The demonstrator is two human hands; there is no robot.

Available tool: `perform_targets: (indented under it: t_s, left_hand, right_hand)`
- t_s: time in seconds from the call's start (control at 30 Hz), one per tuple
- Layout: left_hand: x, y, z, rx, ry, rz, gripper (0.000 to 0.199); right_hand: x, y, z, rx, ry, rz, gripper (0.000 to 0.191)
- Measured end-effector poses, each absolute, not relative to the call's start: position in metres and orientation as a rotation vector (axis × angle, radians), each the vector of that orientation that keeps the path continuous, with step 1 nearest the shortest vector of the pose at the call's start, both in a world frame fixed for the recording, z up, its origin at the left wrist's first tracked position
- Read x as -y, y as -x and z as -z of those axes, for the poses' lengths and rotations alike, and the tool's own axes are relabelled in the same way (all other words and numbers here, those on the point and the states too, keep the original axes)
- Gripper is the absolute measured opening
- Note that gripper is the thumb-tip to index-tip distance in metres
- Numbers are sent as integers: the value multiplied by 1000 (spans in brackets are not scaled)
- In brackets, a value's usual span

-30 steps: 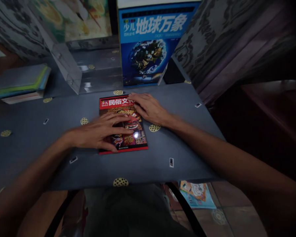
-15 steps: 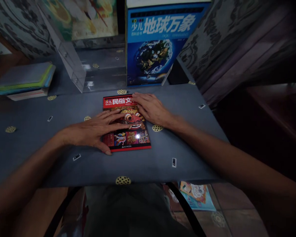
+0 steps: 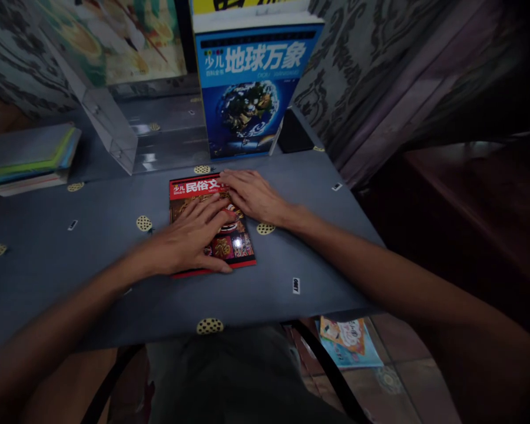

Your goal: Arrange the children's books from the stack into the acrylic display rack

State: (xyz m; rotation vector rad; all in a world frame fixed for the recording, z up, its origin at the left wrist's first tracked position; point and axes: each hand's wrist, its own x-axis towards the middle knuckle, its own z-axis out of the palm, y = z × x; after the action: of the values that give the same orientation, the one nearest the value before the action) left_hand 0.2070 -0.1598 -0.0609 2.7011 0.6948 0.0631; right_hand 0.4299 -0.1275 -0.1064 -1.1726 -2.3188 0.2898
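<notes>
A red-edged book (image 3: 242,254) with a mask picture and Chinese title lies flat and closed on the table, directly before me. My left hand (image 3: 194,235) rests across the middle of its cover, fingers spread and thumb stretched toward the lower edge. On the upper right part of the cover lies my right hand (image 3: 256,197), its fingers extended and covering the end of the title. Neither hand grips the book. Much of the cover picture is hidden under the fingers.
A blue book with a globe (image 3: 251,106) stands upright behind, by a clear acrylic stand (image 3: 115,135) holding a picture book. A dark flat object (image 3: 294,132) lies right of it. Stacked books (image 3: 30,156) sit at left; booklets (image 3: 351,344) lie on the floor below the table edge.
My left hand has slid rightward, farther over the cover, and now hides more of the mask. My right hand stays on the upper right corner. The whole view has shifted slightly.
</notes>
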Motion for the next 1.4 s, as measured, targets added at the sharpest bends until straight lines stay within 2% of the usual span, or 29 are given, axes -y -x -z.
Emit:
perform_targets:
  t_s: [0.3, 0.7, 0.87, 1.03, 1.23, 1.33, 1.4]
  left_hand:
    - [185, -244, 59, -893, -2734, -176, 69]
    - [204, -254, 66, -1028, -2850, -160, 67]
    - [205, -247, 58, -968, -2883, -83, 58]
    - [204, -236, 44, -928, -2878, -51, 64]
    - [205, -247, 29, -1278, -2959, 146, 37]
    - [203, -251, 28, -1392, -2953, 221, 41]
    - [200, -249, 32, -1419, -2936, 206, 52]
  right_hand:
    - [124, -438, 109, 2263, 1151, -408, 39]
    - [116, -445, 116, 2170, 1117, -454, 42]
    - [118, -444, 109, 2159, 1105, -416, 41]
    - [120, -443, 101, 2124, 1104, -416, 37]
    - [122, -442, 97, 2080, 1133, -509, 38]
    - [126, -440, 97, 2040, 1136, -502, 37]
    - [129, -437, 95, 2016, 1162, -467, 36]
